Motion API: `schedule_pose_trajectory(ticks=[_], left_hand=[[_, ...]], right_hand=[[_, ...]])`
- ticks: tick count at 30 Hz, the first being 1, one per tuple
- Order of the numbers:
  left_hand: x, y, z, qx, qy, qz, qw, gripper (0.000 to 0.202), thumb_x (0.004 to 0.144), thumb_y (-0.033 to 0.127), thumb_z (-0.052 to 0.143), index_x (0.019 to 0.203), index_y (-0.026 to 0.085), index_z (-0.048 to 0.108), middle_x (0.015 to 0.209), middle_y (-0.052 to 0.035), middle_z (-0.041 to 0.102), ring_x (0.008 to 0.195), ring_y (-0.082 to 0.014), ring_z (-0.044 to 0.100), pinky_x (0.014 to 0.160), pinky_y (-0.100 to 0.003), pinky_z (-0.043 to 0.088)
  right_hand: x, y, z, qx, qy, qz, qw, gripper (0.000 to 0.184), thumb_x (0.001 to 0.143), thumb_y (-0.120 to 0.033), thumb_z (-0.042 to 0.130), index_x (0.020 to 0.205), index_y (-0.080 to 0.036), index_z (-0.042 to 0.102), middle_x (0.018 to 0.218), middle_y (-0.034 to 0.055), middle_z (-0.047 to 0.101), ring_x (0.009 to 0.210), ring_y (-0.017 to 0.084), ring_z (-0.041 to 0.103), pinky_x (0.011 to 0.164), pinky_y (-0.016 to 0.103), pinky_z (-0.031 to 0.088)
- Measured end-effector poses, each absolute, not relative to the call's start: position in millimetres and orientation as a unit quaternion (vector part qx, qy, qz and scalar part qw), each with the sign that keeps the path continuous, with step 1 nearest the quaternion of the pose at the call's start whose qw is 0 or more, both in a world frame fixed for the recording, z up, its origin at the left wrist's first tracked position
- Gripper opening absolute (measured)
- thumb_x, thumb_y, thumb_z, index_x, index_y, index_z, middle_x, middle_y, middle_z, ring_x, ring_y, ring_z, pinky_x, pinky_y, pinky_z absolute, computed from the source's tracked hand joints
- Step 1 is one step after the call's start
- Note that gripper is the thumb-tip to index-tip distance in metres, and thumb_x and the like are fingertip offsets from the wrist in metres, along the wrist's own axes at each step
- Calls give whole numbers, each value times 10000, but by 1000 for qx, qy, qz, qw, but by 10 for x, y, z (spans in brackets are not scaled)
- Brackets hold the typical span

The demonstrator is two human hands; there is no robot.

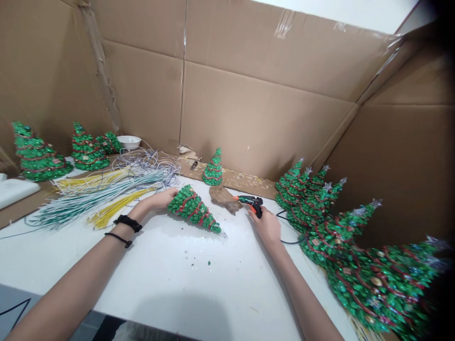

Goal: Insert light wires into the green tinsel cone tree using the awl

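Note:
My left hand (166, 198) grips the base end of a small green Christmas tree (195, 208) wound with red garland. The tree is tilted on its side over the white table, its clear tip pointing right and toward me; the fingers are partly hidden behind it. In my right hand (267, 225) is a black and orange glue gun (252, 201), held by its grip with the orange nozzle pointing left. That nozzle is close to a brown, lumpy flat piece (224, 198) on the table. I cannot tell whether they touch.
Several decorated trees (334, 218) with star tops line the right side. Another small tree (213, 168) stands upright at the back. Bundles of green, white and yellow wires (106, 194) lie left, near a white bowl (129, 142). Cardboard walls (249, 94) enclose the table (170, 284).

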State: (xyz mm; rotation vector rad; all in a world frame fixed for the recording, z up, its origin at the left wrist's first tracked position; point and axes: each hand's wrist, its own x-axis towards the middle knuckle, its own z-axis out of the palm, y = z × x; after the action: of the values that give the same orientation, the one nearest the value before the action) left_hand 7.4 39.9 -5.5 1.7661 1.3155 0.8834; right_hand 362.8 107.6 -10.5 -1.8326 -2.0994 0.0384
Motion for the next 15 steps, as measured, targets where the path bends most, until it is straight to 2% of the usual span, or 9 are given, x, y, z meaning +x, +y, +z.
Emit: schedule_pose_trajectory(ticks=[3,5,8,11,15], left_hand=[[76,406,-44,716,506,330,350,151,663,193,608,747,112,704,778,-50,708,761,-197,586,763,-295,477],[80,402,-30,727,500,325,339,151,664,190,600,738,113,706,758,-49,707,767,-200,586,775,-297,476],[96,382,-3,733,501,316,334,149,676,215,589,675,112,697,735,-59,704,749,-200,579,750,-295,482],[117,359,19,733,508,318,322,169,675,243,584,632,113,682,737,-67,703,729,-198,570,718,-298,487],[128,354,10,735,506,325,315,183,673,263,581,629,110,673,730,-65,698,706,-188,565,707,-304,490]], right_hand=[[3584,1009,-73,-647,-733,1,209,528,869,-509,460,1214,-116,536,973,176,667,898,291,618,686,324,404],[3516,905,-43,-602,-750,9,276,488,878,-479,451,1198,-122,544,1035,176,645,953,282,591,744,335,415],[3349,701,-4,-469,-801,142,343,393,882,-452,441,1102,-172,605,1063,115,642,885,215,584,766,308,429],[3162,524,5,-380,-826,310,278,377,854,-451,488,1091,-201,642,1065,71,654,739,159,561,700,283,436],[3024,449,-23,-369,-799,418,227,408,844,-445,486,1088,-170,664,1008,63,675,707,148,538,693,283,431]])
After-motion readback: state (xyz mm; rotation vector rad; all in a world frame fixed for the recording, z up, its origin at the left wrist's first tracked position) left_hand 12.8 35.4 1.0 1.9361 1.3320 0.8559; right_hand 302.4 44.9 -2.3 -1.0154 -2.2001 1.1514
